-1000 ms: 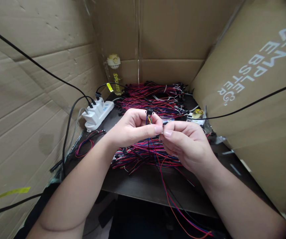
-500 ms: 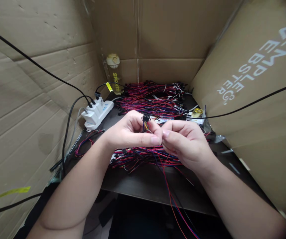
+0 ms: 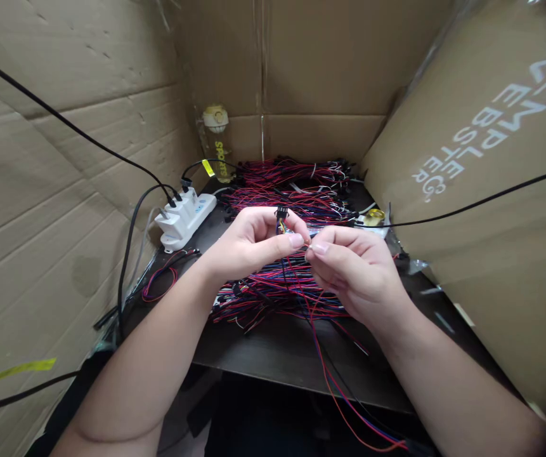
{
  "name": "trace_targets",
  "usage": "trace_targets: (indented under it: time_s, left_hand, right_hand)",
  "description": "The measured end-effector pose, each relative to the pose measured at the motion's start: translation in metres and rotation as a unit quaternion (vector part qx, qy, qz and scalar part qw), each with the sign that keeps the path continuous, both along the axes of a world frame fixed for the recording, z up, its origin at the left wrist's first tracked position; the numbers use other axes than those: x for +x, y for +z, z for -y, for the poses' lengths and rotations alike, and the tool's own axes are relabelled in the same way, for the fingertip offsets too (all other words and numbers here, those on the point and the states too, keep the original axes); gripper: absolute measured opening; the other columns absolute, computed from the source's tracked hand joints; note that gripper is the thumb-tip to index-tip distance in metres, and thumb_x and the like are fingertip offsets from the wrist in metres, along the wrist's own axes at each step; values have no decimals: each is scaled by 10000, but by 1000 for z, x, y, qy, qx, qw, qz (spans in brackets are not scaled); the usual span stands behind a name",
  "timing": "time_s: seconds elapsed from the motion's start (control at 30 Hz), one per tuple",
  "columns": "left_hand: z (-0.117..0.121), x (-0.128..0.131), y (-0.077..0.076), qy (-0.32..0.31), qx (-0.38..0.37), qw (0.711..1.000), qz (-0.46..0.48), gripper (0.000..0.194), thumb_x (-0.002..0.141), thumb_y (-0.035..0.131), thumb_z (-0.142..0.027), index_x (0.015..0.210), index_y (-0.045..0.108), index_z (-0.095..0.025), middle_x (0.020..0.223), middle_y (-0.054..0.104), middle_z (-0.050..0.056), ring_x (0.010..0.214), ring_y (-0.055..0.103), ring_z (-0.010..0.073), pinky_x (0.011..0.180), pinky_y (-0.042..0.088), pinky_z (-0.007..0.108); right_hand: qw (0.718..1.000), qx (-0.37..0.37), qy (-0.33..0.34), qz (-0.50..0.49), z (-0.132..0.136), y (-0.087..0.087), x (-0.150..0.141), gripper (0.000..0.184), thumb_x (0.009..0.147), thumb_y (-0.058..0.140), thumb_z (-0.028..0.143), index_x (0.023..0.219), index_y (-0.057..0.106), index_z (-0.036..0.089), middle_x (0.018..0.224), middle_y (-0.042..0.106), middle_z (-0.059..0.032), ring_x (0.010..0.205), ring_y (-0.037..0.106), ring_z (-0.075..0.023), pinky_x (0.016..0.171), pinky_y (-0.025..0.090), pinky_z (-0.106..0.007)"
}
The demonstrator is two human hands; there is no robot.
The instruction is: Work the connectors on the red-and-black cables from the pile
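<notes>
My left hand (image 3: pixel 253 244) is closed, with thumb and index finger pinching thin wires. A small black plug connector (image 3: pixel 281 213) with short coloured leads pokes up between its fingers. Close beside it, my right hand (image 3: pixel 361 266) pinches the end of a thin orange-red wire between thumb and forefinger. A short bit of that wire shows between the two hands. Long red, blue, black and orange wires (image 3: pixel 323 368) hang below the hands and run over the table's front edge to the lower right. The exact grip inside the fingers is partly hidden.
Bundles of red and blue wires (image 3: pixel 273 206) lie behind the hands, and another bundle (image 3: pixel 273 301) lies below them. A white power strip (image 3: pixel 187 219) and a bottle (image 3: pixel 218 143) stand left. A yellow tape roll (image 3: pixel 373 218) sits right. Cardboard walls (image 3: pixel 320 57) enclose the table.
The left thumb and connector have risen slightly. The fingertips have drawn a little apart, so wire shows between them. The hanging wires have swung right, with a dark end visible at the lower right.
</notes>
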State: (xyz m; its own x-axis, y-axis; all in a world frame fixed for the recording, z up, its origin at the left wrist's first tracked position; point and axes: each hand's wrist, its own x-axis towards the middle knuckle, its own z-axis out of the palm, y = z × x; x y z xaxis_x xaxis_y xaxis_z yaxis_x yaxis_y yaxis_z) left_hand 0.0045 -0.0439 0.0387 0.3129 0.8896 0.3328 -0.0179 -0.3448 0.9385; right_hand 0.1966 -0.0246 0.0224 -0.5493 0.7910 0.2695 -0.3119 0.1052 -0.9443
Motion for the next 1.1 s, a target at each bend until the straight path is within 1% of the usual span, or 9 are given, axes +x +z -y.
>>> trace_targets:
  time_s: [0.13,0.2,0.27,0.37,0.43,0.5,0.6,0.8,1.1]
  left_hand:
    - [-3,1,-4,96,49,992,-64,364,854,745,-405,1106,640,-163,643,609,-32,488,499,77,478,373,211]
    - [-3,2,-5,140,118,976,-122,444,867,720,-359,1245,579,-173,761,689,4,671,646,136,652,508,253]
    - [-3,3,-6,177,213,943,-183,447,874,694,-302,1288,566,-192,1063,731,88,999,691,206,906,544,347]
    - [-2,3,-6,221,337,876,-263,363,861,667,-216,1222,633,-235,1499,502,142,1391,482,298,1101,459,465]
    - [-1,3,-6,240,384,841,-296,386,837,668,-175,1214,655,-260,1599,358,121,1467,372,332,1104,448,493]
    - [0,3,-6,255,403,825,-305,399,835,662,-155,1210,668,-292,1597,350,97,1457,369,338,1066,464,498]
    - [1,3,-6,268,409,815,-312,282,832,659,-159,1067,724,-300,1488,464,96,1367,433,338,999,480,510]
    - [3,1,-5,248,406,831,-289,269,727,659,-201,980,745,-227,1179,570,116,1014,543,262,876,487,469]
    - [-3,6,-7,212,429,849,-223,150,825,684,-272,955,706,-201,1054,611,90,1001,609,225,873,538,405]
  right_hand:
    - [1000,-8,-10,-3,1,2,-1,230,875,750,347,784,698,143,469,398,74,407,303,-47,399,237,-213]
    - [1000,-28,-6,-2,2,3,-3,217,861,751,349,821,700,142,463,375,85,392,274,-43,383,220,-211]
    - [999,-42,-2,1,2,4,-4,208,860,738,347,852,705,142,454,345,96,381,249,-42,374,203,-210]
    - [999,-49,-9,4,2,2,-5,213,871,720,344,798,673,149,453,329,99,381,243,-39,369,206,-205]
    - [999,-44,-22,7,1,1,-6,215,879,711,338,785,660,152,453,336,98,384,250,-39,368,225,-202]
    - [999,-35,-37,9,0,1,-7,195,883,702,326,807,672,150,452,348,98,382,255,-40,366,234,-201]
    - [998,-13,-53,16,-1,1,-9,219,885,702,328,768,655,149,462,376,89,390,275,-38,376,249,-206]
    - [997,22,-68,35,2,1,-13,238,896,694,343,778,656,140,473,448,71,406,341,-45,406,277,-214]
    - [994,51,-92,32,5,3,-11,219,891,669,284,735,622,137,475,463,72,404,376,-41,407,281,-203]
